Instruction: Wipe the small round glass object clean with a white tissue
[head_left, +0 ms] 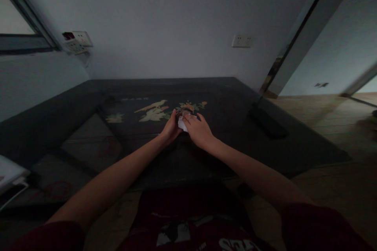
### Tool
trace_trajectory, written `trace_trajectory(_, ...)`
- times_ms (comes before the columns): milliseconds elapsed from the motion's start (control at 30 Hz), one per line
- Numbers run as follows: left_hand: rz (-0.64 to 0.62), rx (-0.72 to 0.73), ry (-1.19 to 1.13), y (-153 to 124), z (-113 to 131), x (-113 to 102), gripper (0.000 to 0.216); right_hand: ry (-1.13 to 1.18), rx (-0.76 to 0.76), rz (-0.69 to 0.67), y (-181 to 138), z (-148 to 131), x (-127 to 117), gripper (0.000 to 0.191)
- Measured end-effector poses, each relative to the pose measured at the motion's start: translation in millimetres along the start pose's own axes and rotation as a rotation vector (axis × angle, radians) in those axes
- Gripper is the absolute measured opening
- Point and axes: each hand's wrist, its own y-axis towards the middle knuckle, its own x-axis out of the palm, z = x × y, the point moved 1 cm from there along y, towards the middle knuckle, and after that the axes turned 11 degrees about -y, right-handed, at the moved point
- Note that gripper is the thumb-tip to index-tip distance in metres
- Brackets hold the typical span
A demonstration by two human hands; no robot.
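Over the dark table, my left hand (171,126) is closed round the left side of a small, dark-rimmed round object (178,113), partly see-through or shiny. What kind of object it is I cannot make out in the dim light. A crumpled white tissue (182,124) lies against it, and my right hand (196,126) presses the tissue there with its fingers. The fingers cover much of both things. Behind the hands, a bird-and-flower picture (154,111) decorates the tabletop.
The dark glossy table (224,141) meets the wall at the back. A long black object (268,121) lies to the right. At the left edge stands a white device (10,174) with a cable. Wall sockets (242,40) sit above, and wooden floor (309,113) shows at right.
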Motion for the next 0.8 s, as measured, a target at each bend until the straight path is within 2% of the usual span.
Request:
trace_trajectory(200, -0.013, 0.004, 0.027, 4.9, -1.4, -9.4, 0.043, 0.129, -0.023, -0.021, -1.0, -2.8, -1.6, 0.035)
trace_trajectory(300, -0.021, 0.007, 0.035, 3.4, -2.5, -8.9, 0.042, 0.177, 0.007, 0.012, 0.0, -3.9, -1.3, 0.036)
trace_trajectory(400, -0.022, 0.012, 0.038, -0.6, -2.7, -3.9, 0.04, 0.131, 0.055, 0.041, 0.6, -3.4, -4.5, 0.038)
trace_trajectory(533, 0.0, 0.017, 0.045, -3.9, -1.4, 1.3, 0.041, 0.064, 0.089, 0.003, -0.9, -2.8, -10.5, 0.041)
trace_trajectory(667, -0.016, 0.02, 0.037, -1.8, -0.5, -0.7, 0.044, 0.078, 0.044, -0.046, -4.1, -6.0, -10.9, 0.04)
trace_trajectory(800, -0.013, 0.014, 0.036, 0.3, -1.2, -4.4, 0.043, 0.133, 0.002, -0.007, -4.1, -8.1, -5.6, 0.04)
